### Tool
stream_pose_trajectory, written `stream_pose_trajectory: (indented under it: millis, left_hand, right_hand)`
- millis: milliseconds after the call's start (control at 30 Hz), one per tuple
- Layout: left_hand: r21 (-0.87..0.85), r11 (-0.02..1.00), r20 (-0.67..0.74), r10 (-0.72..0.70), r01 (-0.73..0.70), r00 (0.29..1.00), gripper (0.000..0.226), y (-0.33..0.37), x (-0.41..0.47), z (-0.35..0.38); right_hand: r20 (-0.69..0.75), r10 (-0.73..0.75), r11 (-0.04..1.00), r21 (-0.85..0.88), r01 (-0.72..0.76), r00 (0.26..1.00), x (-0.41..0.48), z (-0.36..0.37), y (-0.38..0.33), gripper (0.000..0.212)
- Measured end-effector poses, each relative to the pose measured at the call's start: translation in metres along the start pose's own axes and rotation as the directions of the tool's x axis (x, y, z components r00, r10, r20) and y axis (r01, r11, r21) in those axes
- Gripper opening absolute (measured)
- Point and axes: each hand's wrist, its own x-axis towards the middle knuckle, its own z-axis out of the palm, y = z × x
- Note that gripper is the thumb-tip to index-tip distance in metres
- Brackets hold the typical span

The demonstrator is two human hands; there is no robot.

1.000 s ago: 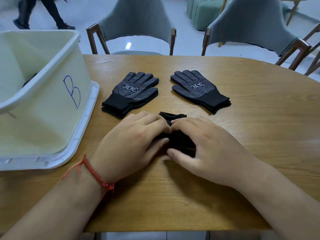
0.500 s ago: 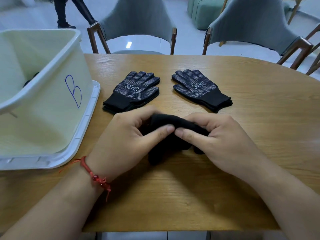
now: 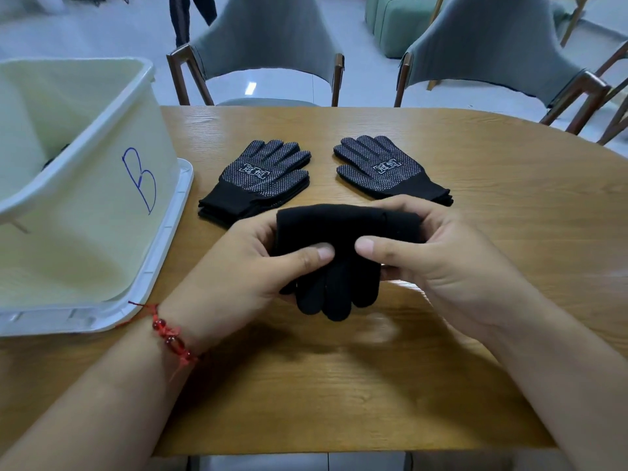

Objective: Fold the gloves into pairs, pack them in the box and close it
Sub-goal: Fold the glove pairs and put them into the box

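Observation:
Both hands hold a black folded glove pair (image 3: 339, 266) a little above the wooden table (image 3: 509, 185), its fingertips hanging toward me. My left hand (image 3: 244, 277) pinches its left side and my right hand (image 3: 438, 260) pinches its right side, thumbs on top. Behind it lie two more stacks of black dotted gloves, the left glove stack (image 3: 261, 178) and the right glove stack (image 3: 390, 171), flat with fingers pointing away. A cream plastic box (image 3: 102, 205) marked with a blue B stands at the left on its white lid (image 3: 163, 253); something dark shows inside it.
Two grey-backed wooden chairs (image 3: 265, 45) stand beyond the table's far edge. A person's legs (image 3: 190, 15) show on the floor behind. The table's near edge runs just below my forearms.
My hands have lifted the black glove pair off the table and turned it, so its fingers now hang down toward me. A second ago it was pressed flat under both palms.

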Motion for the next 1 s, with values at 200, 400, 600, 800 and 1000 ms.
stream_pose_trajectory:
  millis: [200,400,600,800,1000]
  left_hand:
    - [-0.094,0.995,-0.096,0.002,-0.011,0.995,0.020,0.000,0.001,0.000]
    - [-0.128,0.992,-0.054,0.016,-0.022,0.998,0.027,0.001,0.001,-0.003]
    - [-0.267,0.964,-0.018,-0.003,-0.002,1.000,0.042,0.005,0.000,-0.005]
    - [-0.349,0.936,0.008,-0.042,0.042,0.999,0.021,0.009,-0.004,-0.009]
    - [-0.147,0.989,-0.136,-0.035,0.015,0.990,0.030,-0.003,0.004,-0.004]
  right_hand:
    - [0.145,0.069,0.968,0.229,-0.102,0.987,0.004,-0.008,-0.002,0.042]
    - [0.087,0.088,0.961,0.254,-0.108,0.992,0.007,-0.005,0.002,0.030]
    - [0.075,0.089,0.960,0.259,-0.106,0.993,0.007,-0.003,0.004,0.052]
    - [0.121,0.130,0.954,0.253,-0.158,0.984,0.004,-0.004,0.004,0.055]
    - [0.059,0.064,0.996,0.062,-0.067,0.996,-0.001,0.004,0.003,0.025]
